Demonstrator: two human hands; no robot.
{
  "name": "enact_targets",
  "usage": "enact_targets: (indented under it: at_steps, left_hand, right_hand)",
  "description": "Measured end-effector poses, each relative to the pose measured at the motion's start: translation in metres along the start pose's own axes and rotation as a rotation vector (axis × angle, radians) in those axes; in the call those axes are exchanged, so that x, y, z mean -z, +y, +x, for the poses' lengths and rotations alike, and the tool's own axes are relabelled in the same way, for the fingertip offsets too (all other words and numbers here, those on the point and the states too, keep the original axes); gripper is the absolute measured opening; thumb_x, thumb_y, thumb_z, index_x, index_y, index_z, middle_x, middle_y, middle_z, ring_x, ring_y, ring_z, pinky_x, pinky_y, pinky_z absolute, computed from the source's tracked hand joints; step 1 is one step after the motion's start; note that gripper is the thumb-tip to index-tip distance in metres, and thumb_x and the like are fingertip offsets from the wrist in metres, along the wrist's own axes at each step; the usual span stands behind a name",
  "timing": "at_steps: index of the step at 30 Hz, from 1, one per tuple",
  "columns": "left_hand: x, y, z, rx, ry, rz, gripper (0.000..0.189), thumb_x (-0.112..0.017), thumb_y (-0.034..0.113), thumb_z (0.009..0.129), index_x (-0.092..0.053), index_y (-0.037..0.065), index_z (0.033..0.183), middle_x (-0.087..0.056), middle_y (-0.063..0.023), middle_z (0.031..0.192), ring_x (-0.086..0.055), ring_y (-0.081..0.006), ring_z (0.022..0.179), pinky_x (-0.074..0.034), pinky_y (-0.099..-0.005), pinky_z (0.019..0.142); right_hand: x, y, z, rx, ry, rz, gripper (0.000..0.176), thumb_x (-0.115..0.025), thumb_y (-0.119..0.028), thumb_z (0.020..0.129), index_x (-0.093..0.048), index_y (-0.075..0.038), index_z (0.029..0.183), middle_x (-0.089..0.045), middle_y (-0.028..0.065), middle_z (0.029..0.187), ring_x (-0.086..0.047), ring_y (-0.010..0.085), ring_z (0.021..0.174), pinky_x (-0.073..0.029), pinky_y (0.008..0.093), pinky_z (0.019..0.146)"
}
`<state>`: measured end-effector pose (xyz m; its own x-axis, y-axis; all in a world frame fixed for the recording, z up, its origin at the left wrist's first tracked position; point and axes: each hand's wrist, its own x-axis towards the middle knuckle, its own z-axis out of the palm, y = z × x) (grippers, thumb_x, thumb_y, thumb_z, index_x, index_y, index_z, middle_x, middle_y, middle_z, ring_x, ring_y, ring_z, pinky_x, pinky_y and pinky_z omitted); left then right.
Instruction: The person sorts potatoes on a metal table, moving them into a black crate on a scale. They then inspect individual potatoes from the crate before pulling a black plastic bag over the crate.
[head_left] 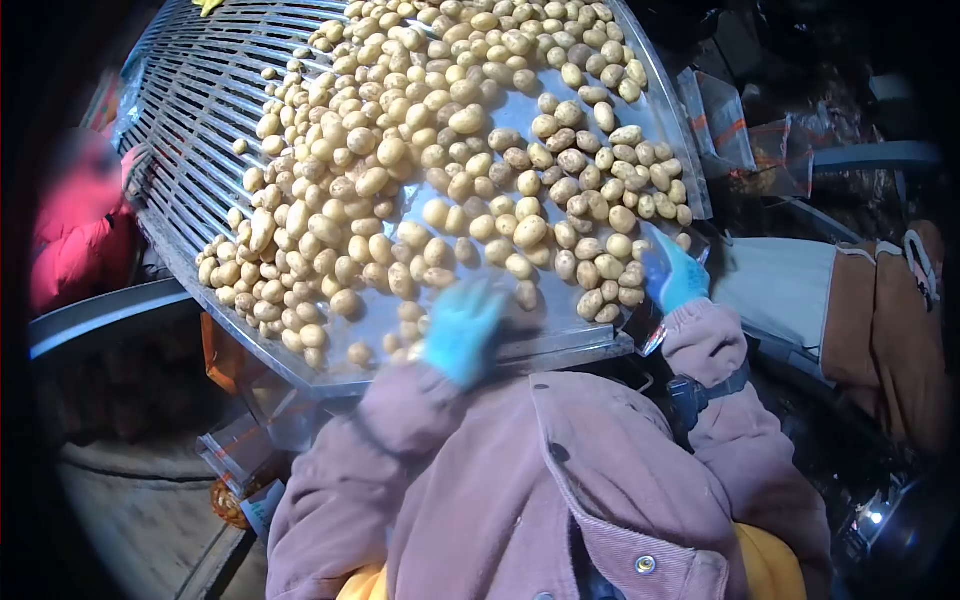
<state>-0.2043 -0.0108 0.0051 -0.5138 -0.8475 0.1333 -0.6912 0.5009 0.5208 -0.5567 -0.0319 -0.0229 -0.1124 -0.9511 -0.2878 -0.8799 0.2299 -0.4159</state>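
Many yellow-brown potatoes (pixel 390 150) lie loose across a metal sorting table (pixel 565 345). My left hand (pixel 465 330), in a light blue glove, is over the table's near edge, beside a few potatoes. Motion smears its fingers, and whether anything is in them cannot be made out. At the right edge, my right hand (pixel 680 272) is in a blue glove, its fingers extended beside the potatoes at the outlet corner. No potato shows in it.
Slatted metal bars (pixel 215 90) form the table's left part. A person in a red jacket (pixel 85 260) stands at the left. Clear bags with orange stripes (pixel 718 120) hang at the right, near a white and brown cloth item (pixel 775 290).
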Motion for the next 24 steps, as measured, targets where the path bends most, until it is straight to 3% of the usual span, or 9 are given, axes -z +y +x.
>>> enact_targets:
  at_steps: [2,4,7,8,11,16,20,22,24]
  left_hand:
    - [0.035,-0.011,-0.030,0.137,0.036,0.170,0.027,-0.066,0.011,0.072,-0.059,0.008,0.098,-0.055,-0.0125,0.094,-0.055,-0.0332,0.088,-0.045,-0.0464,0.075]
    - [0.051,-0.019,-0.054,0.499,-0.256,0.205,0.057,-0.068,0.025,0.085,-0.051,0.001,0.133,-0.056,-0.0214,0.124,-0.054,-0.0396,0.110,-0.045,-0.0459,0.093]
    - [0.045,-0.030,-0.070,0.802,-0.347,0.195,0.062,-0.067,0.034,0.088,-0.047,0.002,0.137,-0.055,-0.0223,0.119,-0.056,-0.0394,0.107,-0.046,-0.0473,0.089]
    - [0.032,-0.037,-0.076,0.818,-0.295,0.153,0.076,-0.072,0.037,0.082,-0.041,0.001,0.142,-0.056,-0.0228,0.106,-0.059,-0.0390,0.098,-0.049,-0.0476,0.079]
    - [0.014,-0.035,-0.056,0.819,-0.277,0.188,0.045,-0.062,0.015,0.087,-0.048,0.001,0.127,-0.057,-0.0250,0.107,-0.060,-0.0411,0.097,-0.051,-0.0479,0.080]
    - [-0.011,-0.027,-0.002,0.558,-0.058,-0.067,0.045,-0.054,0.005,0.087,-0.044,0.002,0.131,-0.055,-0.0264,0.114,-0.059,-0.0427,0.100,-0.050,-0.0465,0.084]
    - [-0.006,-0.017,0.005,0.587,0.026,-0.796,0.051,-0.058,0.022,0.095,-0.041,0.005,0.141,-0.057,-0.0183,0.122,-0.062,-0.0294,0.101,-0.052,-0.0383,0.083]
    - [-0.003,-0.018,-0.006,0.832,-0.026,-1.451,0.051,-0.058,0.029,0.097,-0.043,0.008,0.142,-0.057,-0.0158,0.125,-0.062,-0.0258,0.100,-0.053,-0.0346,0.081]
    - [0.018,0.000,-0.012,0.942,0.105,-1.868,0.049,-0.055,0.036,0.099,-0.047,0.010,0.140,-0.059,-0.0144,0.122,-0.063,-0.0237,0.098,-0.054,-0.0302,0.075]
  right_hand:
    - [-0.004,-0.043,0.005,0.134,-0.070,0.023,0.053,-0.064,-0.017,0.088,-0.051,-0.024,0.139,-0.066,0.0163,0.112,-0.065,0.0349,0.098,-0.051,0.0425,0.084]
    - [-0.008,-0.090,0.012,0.363,-0.100,-0.086,0.058,-0.065,-0.014,0.084,-0.051,-0.025,0.139,-0.066,0.0152,0.109,-0.066,0.0341,0.097,-0.052,0.0438,0.083]
    - [-0.031,-0.142,0.033,0.409,-0.276,-0.231,0.056,-0.064,-0.023,0.087,-0.048,-0.026,0.140,-0.065,0.0133,0.110,-0.065,0.0334,0.097,-0.052,0.0451,0.082]
    - [-0.035,-0.144,0.036,0.418,-0.277,-0.235,0.055,-0.064,-0.026,0.087,-0.047,-0.026,0.140,-0.064,0.0131,0.109,-0.065,0.0332,0.097,-0.051,0.0453,0.081]
    - [-0.043,-0.140,0.043,0.414,-0.262,-0.245,0.054,-0.063,-0.031,0.088,-0.046,-0.026,0.140,-0.064,0.0131,0.108,-0.064,0.0335,0.097,-0.051,0.0461,0.081]
    - [-0.037,-0.111,0.044,0.222,-0.189,0.030,0.052,-0.066,-0.032,0.089,-0.049,-0.027,0.138,-0.064,0.0135,0.110,-0.066,0.0297,0.094,-0.052,0.0417,0.083]
    - [-0.036,-0.105,0.030,0.093,-0.159,0.841,0.053,-0.067,-0.009,0.090,-0.050,-0.018,0.140,-0.062,0.0015,0.092,-0.057,0.0132,0.077,-0.048,0.0234,0.066]
    - [-0.027,-0.123,0.007,-0.055,-0.507,1.094,0.057,-0.066,-0.007,0.090,-0.048,-0.019,0.143,-0.060,-0.0008,0.089,-0.054,0.0101,0.073,-0.046,0.0219,0.061]
    - [-0.029,-0.146,-0.021,0.119,-0.742,0.986,0.055,-0.066,-0.009,0.092,-0.049,-0.019,0.143,-0.059,0.0011,0.091,-0.054,0.0095,0.076,-0.048,0.0231,0.067]
